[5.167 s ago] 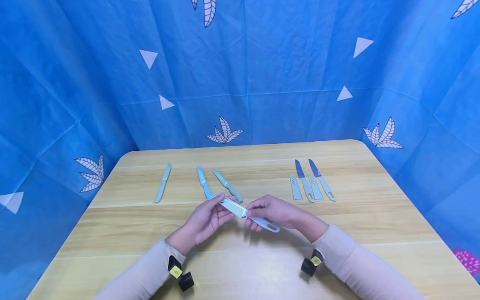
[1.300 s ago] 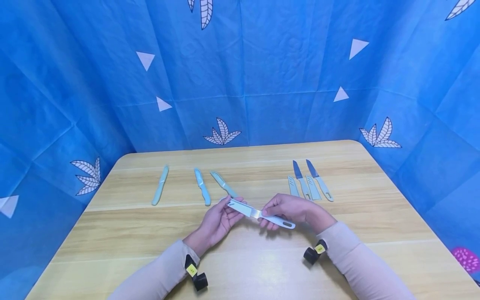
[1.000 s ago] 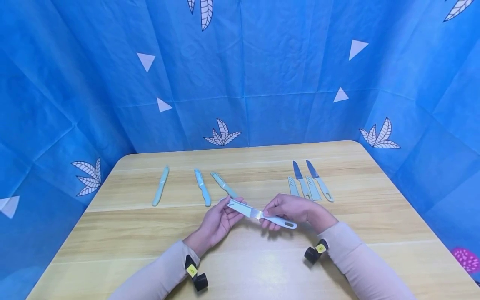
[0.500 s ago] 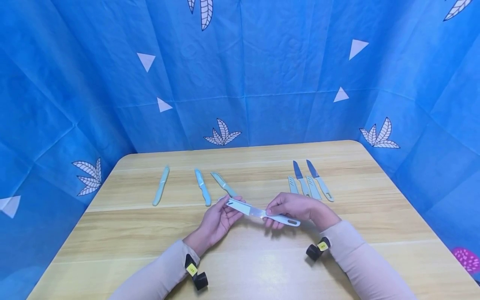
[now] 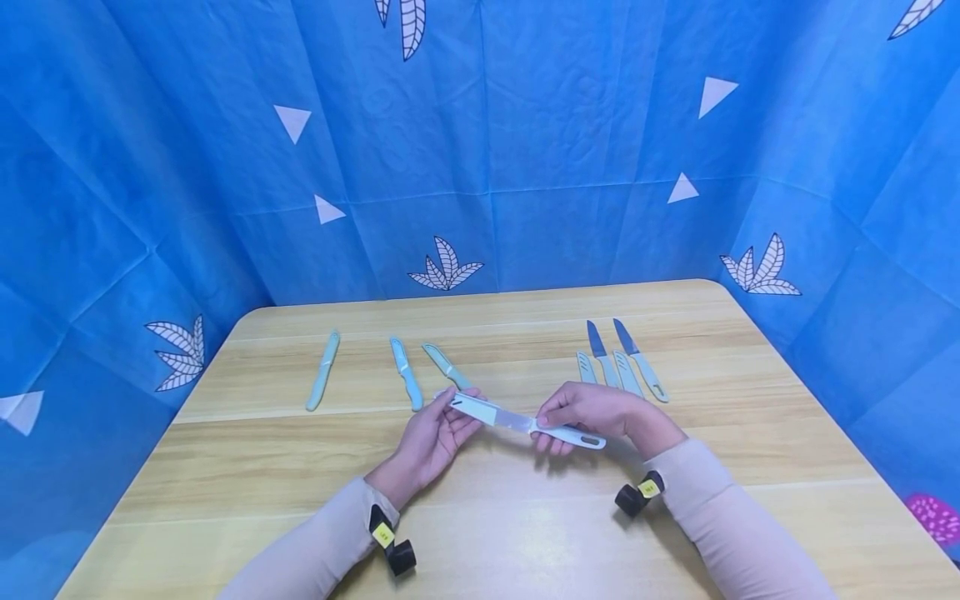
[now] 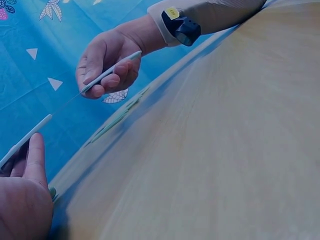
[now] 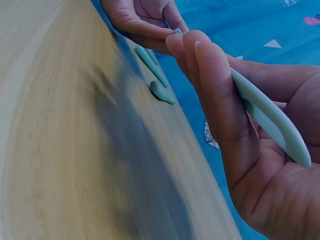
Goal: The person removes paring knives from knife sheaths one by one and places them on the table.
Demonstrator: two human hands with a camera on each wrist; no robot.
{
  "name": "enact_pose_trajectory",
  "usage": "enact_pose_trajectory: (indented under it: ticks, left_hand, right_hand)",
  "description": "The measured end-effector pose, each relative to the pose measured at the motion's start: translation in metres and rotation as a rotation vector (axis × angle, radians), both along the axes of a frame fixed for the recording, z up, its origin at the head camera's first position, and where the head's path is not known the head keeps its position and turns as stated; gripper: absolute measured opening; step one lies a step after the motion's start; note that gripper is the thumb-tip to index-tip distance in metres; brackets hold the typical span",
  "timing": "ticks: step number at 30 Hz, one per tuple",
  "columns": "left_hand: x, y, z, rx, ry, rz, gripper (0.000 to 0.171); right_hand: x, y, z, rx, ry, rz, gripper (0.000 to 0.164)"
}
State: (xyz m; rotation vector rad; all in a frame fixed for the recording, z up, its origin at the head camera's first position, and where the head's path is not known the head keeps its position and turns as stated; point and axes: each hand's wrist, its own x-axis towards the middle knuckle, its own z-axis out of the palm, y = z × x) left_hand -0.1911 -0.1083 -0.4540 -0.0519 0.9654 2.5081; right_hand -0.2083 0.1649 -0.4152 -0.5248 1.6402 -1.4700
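My left hand (image 5: 427, 446) pinches a pale mint knife sheath (image 5: 477, 408) between thumb and fingers above the middle of the table. With my right hand (image 5: 592, 410) I grip the handle (image 5: 576, 436) of a small kitchen knife. Its bare blade (image 5: 514, 420) spans the gap between the hands, and the tip end is still inside the sheath. The left wrist view shows the sheath (image 6: 25, 137) and the handle (image 6: 112, 72) edge-on in one line. In the right wrist view the handle (image 7: 275, 122) lies across the fingers, and the blade is hidden.
Three sheathed knives lie at left and centre: one far left (image 5: 323, 371), one nearer (image 5: 406, 372), one slanted (image 5: 446, 365) behind my left hand. At right lie two bare knives (image 5: 597, 340) (image 5: 628, 340), with two loose sheaths (image 5: 586, 367) (image 5: 627, 375). A blue curtain (image 5: 555, 233) hangs behind the table.
My right hand has drawn the knife rightward, so a longer stretch of blade shows out of the sheath. The left hand has kept its hold on the sheath, almost unmoved over the last second.
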Motion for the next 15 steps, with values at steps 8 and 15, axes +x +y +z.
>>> enact_pose_trajectory:
  ticks: [8, 15]
  left_hand:
    - [-0.002, -0.0029, -0.0012, -0.003, 0.003, -0.003, 0.049]
    - [-0.0035, -0.0046, 0.0003, 0.0, 0.012, 0.0, 0.046]
  right_hand:
    - [-0.0007, 0.0027, 0.0016, 0.002, -0.021, -0.014, 0.031]
    - [-0.002, 0.0068, 0.0052, 0.009, -0.01, -0.002, 0.032]
